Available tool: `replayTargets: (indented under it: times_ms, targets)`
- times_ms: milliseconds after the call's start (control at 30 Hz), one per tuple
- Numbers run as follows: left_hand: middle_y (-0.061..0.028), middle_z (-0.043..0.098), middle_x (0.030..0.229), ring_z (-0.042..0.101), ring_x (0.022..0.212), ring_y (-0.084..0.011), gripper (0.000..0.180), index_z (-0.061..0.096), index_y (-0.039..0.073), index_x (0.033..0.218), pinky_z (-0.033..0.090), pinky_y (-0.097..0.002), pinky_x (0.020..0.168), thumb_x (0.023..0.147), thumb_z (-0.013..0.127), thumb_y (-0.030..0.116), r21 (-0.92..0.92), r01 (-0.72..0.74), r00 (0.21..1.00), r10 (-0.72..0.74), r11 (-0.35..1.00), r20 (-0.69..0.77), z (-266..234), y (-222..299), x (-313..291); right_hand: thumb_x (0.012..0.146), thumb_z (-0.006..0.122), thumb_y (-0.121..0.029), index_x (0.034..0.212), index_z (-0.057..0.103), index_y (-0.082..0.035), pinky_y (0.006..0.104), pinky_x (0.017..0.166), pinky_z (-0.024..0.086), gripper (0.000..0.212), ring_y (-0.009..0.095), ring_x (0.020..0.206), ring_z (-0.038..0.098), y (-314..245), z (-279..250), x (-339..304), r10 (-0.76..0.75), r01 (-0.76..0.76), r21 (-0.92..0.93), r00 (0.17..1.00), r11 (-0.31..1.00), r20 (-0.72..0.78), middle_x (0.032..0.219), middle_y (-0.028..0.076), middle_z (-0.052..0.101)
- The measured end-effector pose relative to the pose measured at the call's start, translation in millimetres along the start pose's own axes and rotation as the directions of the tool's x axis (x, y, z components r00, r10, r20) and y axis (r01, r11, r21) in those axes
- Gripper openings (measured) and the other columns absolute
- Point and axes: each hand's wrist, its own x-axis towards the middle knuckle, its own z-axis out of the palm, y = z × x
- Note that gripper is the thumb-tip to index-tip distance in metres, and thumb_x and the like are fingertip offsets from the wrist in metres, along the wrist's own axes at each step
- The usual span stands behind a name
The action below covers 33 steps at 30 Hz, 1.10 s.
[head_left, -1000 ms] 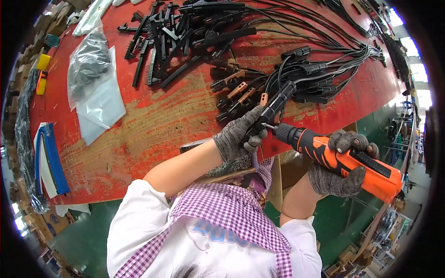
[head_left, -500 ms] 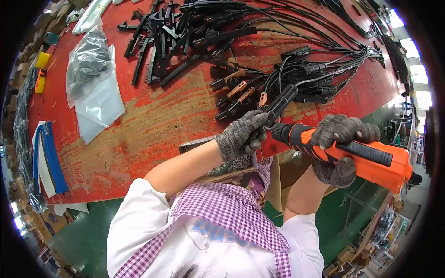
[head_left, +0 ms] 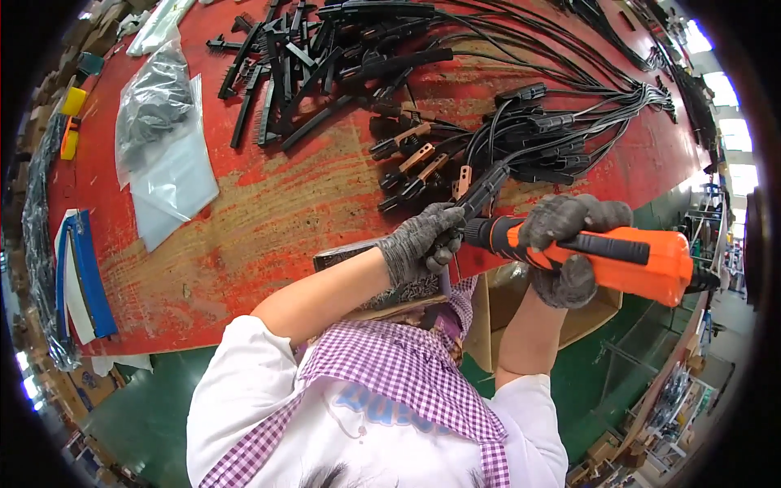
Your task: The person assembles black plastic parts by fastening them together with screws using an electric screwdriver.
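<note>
My gloved left hand (head_left: 425,237) is closed round a black welding electrode holder (head_left: 486,189), tilted up toward the far right, with a copper-coloured jaw and a black cable. In my gloved right hand (head_left: 561,224) is an orange and black cordless screwdriver (head_left: 639,262), lying nearly level. Its black chuck end meets the holder beside my left fingers; the bit's tip is hidden there. Just beyond lie several similar holders with copper-coloured jaws (head_left: 420,158). Small metal screws (head_left: 416,290) show in a container under my left wrist.
Black toothed plastic parts (head_left: 285,77) are heaped at the far side of the red worn table (head_left: 268,220). Black cables (head_left: 561,49) run to the far right. Clear plastic bags (head_left: 167,167) and a blue strip (head_left: 91,276) lie left. An open cardboard box (head_left: 598,319) stands below my right hand.
The screwdriver and my right hand have moved left and slightly up, bringing the chuck against the holder. The held holder has shifted slightly left and down.
</note>
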Motion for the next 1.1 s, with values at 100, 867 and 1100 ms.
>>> replayTargets:
  times_ms: [100,867,1100]
  targets:
    - [0.0006,0.047,0.059,0.041,0.037,-0.0057,0.021,0.04,0.018,0.1,0.028,-0.0143,0.029,0.085,0.047,0.03,-0.012,-0.016,1.0,0.016,1.0,0.001,-6.0,-2.7,3.2,0.066,0.068,-0.014,0.092,0.039,-0.01,0.0278,0.048,0.043,0.038,0.016,0.057,0.051,2.1,-4.4,-9.5,-0.006,0.005,-0.076,1.0,0.997,-0.01,0.077,0.007,0.052]
    - [-0.0172,0.058,0.085,0.057,0.079,-0.0341,0.041,0.043,0.015,0.113,0.046,-0.04,0.068,0.076,0.058,0.022,0.836,0.143,0.302,0.828,-0.53,0.473,-5.6,237.0,42.1,0.075,0.062,-0.023,0.107,0.043,-0.004,0.0284,0.055,0.043,0.042,0.016,0.062,0.052,-73.8,-91.8,-125.9,0.059,-0.114,-0.041,0.755,0.993,-0.653,0.086,0.011,0.054]
    - [-0.019,0.038,0.123,0.041,0.109,-0.0352,0.044,0.038,0.02,0.125,0.04,-0.0435,0.084,0.082,0.043,0.024,0.536,0.762,0.301,0.931,-0.364,0.204,-14.1,257.0,77.4,0.074,0.061,-0.02,0.108,0.042,-0.006,0.0297,0.055,0.045,0.041,0.018,0.063,0.054,-80.5,-93.9,-154.3,0.154,-0.133,0.088,0.658,0.987,-0.737,0.086,0.01,0.055]
